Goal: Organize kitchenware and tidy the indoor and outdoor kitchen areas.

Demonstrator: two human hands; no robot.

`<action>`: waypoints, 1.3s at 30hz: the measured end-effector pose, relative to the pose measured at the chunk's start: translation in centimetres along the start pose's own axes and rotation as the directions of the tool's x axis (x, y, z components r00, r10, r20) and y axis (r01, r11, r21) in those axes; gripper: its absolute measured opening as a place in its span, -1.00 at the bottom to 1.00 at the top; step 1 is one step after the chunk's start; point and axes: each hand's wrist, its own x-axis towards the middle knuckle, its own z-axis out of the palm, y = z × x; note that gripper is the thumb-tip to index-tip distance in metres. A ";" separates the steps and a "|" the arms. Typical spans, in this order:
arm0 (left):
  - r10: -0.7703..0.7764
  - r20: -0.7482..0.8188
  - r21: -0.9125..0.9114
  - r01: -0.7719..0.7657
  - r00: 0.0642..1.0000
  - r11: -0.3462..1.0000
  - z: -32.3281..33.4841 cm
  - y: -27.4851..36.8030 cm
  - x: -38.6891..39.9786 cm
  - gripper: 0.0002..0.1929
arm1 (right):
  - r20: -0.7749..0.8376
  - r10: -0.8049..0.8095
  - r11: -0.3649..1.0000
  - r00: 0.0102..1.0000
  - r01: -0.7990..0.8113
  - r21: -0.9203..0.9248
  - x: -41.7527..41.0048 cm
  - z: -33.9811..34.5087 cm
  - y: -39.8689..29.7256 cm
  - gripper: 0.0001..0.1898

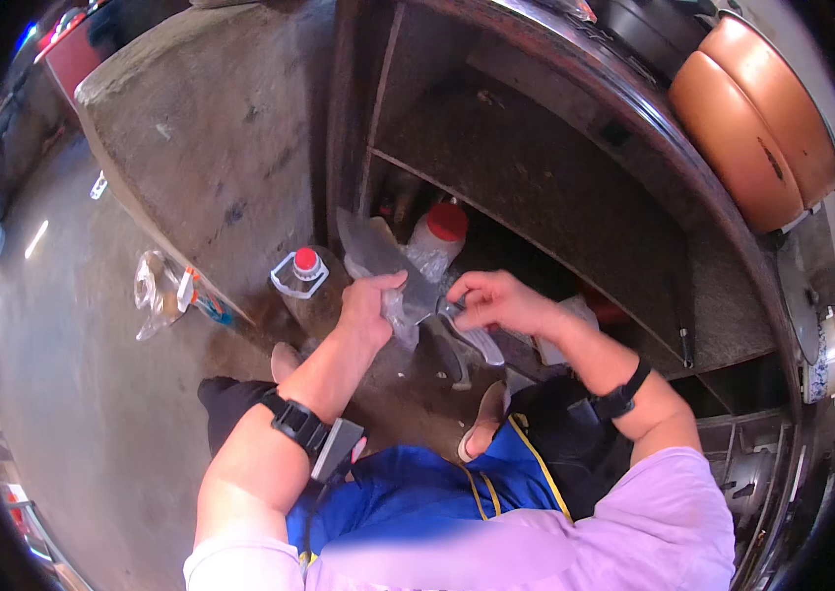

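My left hand (372,304) grips a clear plastic bag (401,314) together with a broad grey blade (380,247), which looks like a cleaver's. My right hand (490,301) is at the near end of the blade, its fingers bent close to a pale, light-coloured handle (482,343); whether they hold it cannot be told. Beyond the hands stands a jar with a red lid (446,221), partly behind crumpled plastic. To the left of the blade is a large plastic bottle with a red cap (306,258) and a white carrying handle.
Above the jar runs a dark shelf (536,162) in an open cabinet. A concrete partition (203,140) rises at the left, with a clear plastic bag (155,288) and a bottle with blue liquid (214,309) beside its edge. A copper-coloured pot (742,140) sits on the counter at right.
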 end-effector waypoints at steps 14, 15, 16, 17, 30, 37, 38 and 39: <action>-0.042 -0.118 0.165 0.061 0.992 0.984 1.1 -1.0 -4.1 -0.75 | -0.700 -0.319 0.772 0.638 -0.253 -0.583 31.3 -20.0 -2.0 -0.45; -0.029 -0.124 0.153 0.048 0.992 0.987 1.3 -1.0 -4.1 -0.76 | -0.704 -0.325 0.772 0.632 -0.252 -0.583 31.9 -21.2 -1.9 -0.45; -0.037 -0.110 0.156 0.054 0.993 0.986 1.6 -1.1 -3.9 -0.76 | -0.682 -0.373 0.735 0.629 -0.248 -0.631 32.0 -22.8 -1.0 -0.45; -0.079 -0.075 0.189 0.092 0.994 0.978 2.1 -1.2 -3.7 -0.75 | -0.659 -0.419 0.692 0.625 -0.250 -0.677 31.7 -24.5 -0.2 -0.44; -0.082 -0.181 0.188 0.117 0.980 0.975 2.0 -1.6 -3.7 -0.79 | -0.705 -0.077 0.666 0.705 -0.490 -0.563 17.7 -16.7 -2.2 -0.66; -0.029 -0.144 0.210 0.059 0.989 0.976 2.1 -1.6 -1.8 -0.77 | -0.395 0.223 0.694 0.891 0.139 0.706 10.3 -13.4 2.8 -0.85; -0.008 -0.130 0.225 0.038 0.992 0.974 1.6 -2.0 -0.8 -0.78 | -0.368 0.175 0.629 0.913 0.184 0.756 9.1 -13.0 3.5 -0.83; -0.014 -0.128 0.227 0.043 0.992 0.973 1.3 -2.2 -0.4 -0.78 | -0.372 0.179 0.627 0.911 0.186 0.757 7.4 -11.7 3.9 -0.83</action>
